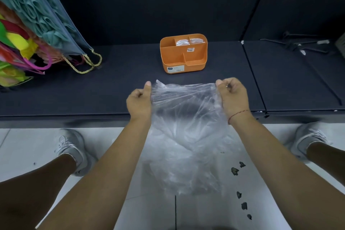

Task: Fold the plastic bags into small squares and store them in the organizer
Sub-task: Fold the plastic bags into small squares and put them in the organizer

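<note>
A clear, crinkled plastic bag [186, 132] hangs in the air in front of me, stretched by its top edge. My left hand [139, 101] pinches the top left corner and my right hand [232, 95] pinches the top right corner. The bag's lower part droops past the shelf edge over the floor. An orange organizer [183, 61] with several compartments stands on the dark shelf just beyond my hands. Folded clear bags [188, 41] fill its two back compartments; the front ones look bare.
The dark shelf [112, 89] runs across the view, its front edge under my wrists. Gift bags with rope handles [56, 30] and colourful bags lean at the left. Black hooks [298, 45] lie at the far right. My shoes stand on the white tiled floor below.
</note>
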Available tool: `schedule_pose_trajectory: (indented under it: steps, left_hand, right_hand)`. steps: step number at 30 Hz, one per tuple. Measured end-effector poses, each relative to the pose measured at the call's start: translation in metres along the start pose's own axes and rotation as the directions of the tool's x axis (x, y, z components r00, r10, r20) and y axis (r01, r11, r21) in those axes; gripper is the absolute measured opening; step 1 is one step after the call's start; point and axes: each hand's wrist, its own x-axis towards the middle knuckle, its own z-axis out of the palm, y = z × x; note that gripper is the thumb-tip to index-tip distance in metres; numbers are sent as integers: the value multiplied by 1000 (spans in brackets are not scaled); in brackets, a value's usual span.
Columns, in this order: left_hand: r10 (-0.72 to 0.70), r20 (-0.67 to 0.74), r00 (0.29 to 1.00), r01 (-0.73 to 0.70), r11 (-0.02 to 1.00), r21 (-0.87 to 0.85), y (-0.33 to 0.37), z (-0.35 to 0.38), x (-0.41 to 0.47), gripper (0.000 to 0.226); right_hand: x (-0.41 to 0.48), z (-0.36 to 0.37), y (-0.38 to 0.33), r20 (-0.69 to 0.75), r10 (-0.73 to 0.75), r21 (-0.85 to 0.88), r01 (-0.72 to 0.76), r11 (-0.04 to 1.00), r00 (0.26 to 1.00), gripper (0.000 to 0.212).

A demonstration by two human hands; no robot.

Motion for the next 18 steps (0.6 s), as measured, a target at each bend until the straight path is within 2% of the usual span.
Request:
schedule_pose_trajectory:
  steps: [2,4,5,6,7,8,9,10,11,13,15,17,18]
  left_hand:
    - [58,-97,994,-51,996,69,-5,-6,7,38]
    - [247,-115,962,-213,945,250,-6,-10,11,34]
    - [361,-17,932,-335,881,335,-3,-9,10,41]
    - [424,149,894,-448,823,349,3,-5,8,46]
    - [410,353,841,-520,793,318,13,2,0,47]
    - [336,549,765,-544,794,271,24,9,-11,46]
    - [248,686,684,-532,813,236,34,16,-23,42]
    - [183,753,632,-489,848,205,42,23,-33,37]
    - [147,771,620,-426,888,173,46,27,-38,34]
    - [133,714,687,-301,947,113,49,28,-37,28]
    - [123,594,795,-204,976,72,44,25,-27,29]
    - [102,470,877,-140,989,47,36,19,-16,29]
    - [91,414,906,-123,991,50,33,16,-11,28]
  right_hand:
    - [3,0,-4,-9,-20,-24,20,1000,1000,18]
    - [5,0,-9,49,-21,-28,22,999,999,18]
    - [5,1,-12,96,-28,-32,31,999,995,19]
    - [4,4,-14,151,-40,-40,46,998,988,20]
    - [3,9,-18,210,-48,-41,58,997,976,20]
    - [1,14,-21,266,-52,-40,65,997,963,21]
    - [0,19,-24,317,-55,-23,65,998,947,24]
    - [0,22,-27,358,-56,6,58,998,932,28]
    - [2,22,-28,393,-50,36,39,999,918,30]
    - [6,11,-29,478,-16,49,-8,999,878,34]
    - [9,-6,-25,630,96,-76,-63,995,771,38]
    - [9,-19,-12,729,217,-214,-85,973,649,27]
    - [8,-23,-5,734,243,-233,-100,967,634,23]
